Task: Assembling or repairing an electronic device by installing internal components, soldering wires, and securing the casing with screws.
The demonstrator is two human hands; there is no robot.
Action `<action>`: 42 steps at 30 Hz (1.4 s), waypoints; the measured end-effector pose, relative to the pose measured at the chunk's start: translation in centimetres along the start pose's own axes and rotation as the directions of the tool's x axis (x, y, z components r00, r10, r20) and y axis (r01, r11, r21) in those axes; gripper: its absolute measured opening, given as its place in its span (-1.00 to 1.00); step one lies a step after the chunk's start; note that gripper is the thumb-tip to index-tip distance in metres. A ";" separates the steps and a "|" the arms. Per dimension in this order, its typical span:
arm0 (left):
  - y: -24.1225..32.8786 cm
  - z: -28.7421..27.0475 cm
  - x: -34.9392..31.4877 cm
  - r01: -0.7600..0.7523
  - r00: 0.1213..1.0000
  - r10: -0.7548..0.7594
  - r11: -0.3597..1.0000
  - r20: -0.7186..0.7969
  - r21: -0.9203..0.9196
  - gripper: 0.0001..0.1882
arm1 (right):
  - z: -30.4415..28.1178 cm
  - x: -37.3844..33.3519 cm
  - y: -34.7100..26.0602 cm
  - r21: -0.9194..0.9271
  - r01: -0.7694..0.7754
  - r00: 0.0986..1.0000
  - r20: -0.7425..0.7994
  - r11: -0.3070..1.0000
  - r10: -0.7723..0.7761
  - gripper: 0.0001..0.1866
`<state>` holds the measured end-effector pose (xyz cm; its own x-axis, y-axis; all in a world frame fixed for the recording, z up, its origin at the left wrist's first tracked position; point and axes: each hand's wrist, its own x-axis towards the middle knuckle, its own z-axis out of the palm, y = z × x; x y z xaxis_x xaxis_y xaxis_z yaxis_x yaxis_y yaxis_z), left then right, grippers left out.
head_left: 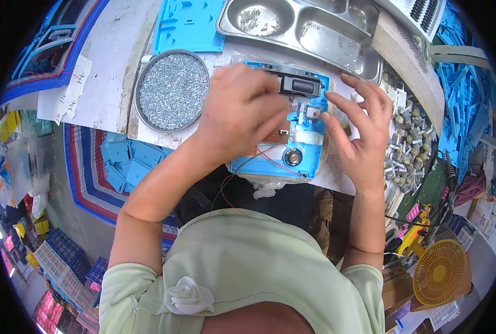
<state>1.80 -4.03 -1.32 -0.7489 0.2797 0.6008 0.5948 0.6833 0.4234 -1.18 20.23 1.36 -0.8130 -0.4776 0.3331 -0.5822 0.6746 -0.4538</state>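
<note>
A blue plastic casing (249,166) lies in front of me on the bench. It carries a black rectangular part (302,86), a brown circuit board (278,132), a small round speaker (292,157), a small metal motor (313,113) and thin red wires. My left hand (242,108) is over the casing's left half, its fingers curled and smeared by motion; whether they hold anything is hidden. At the casing's right edge is my right hand (367,119), thumb and fingers apart with nothing between them. Its thumb tip is close beside the motor.
A round tray of small screws (173,92) stands left of the casing. Behind it are a blue panel (187,25) and a metal compartment tray (337,42) with springs. Many small motors (406,145) are heaped at the right. A yellow fan (438,273) stands lower right.
</note>
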 end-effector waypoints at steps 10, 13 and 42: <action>0.5 -0.5 -2.6 -0.069 0.997 0.074 0.974 0.013 -0.213 -0.66 | 2.7 2.7 -2.4 0.066 0.262 0.965 -0.006 0.963 -0.262 -0.67; 0.4 -0.6 -2.7 -0.039 0.999 0.042 0.969 0.005 -0.243 -0.65 | 3.3 3.4 -2.4 0.054 0.323 0.946 0.000 0.945 -0.324 -0.68; 0.1 0.5 -1.5 0.267 0.964 -0.265 0.961 0.033 -0.077 -0.82 | 3.3 1.5 -0.7 0.187 0.099 0.991 -0.111 0.977 -0.079 -0.82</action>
<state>2.84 -4.04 -2.58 -0.8890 0.1106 0.4444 0.3942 0.6790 0.6194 -2.03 17.22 -0.60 -0.7584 -0.4640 0.4577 -0.6511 0.5069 -0.5649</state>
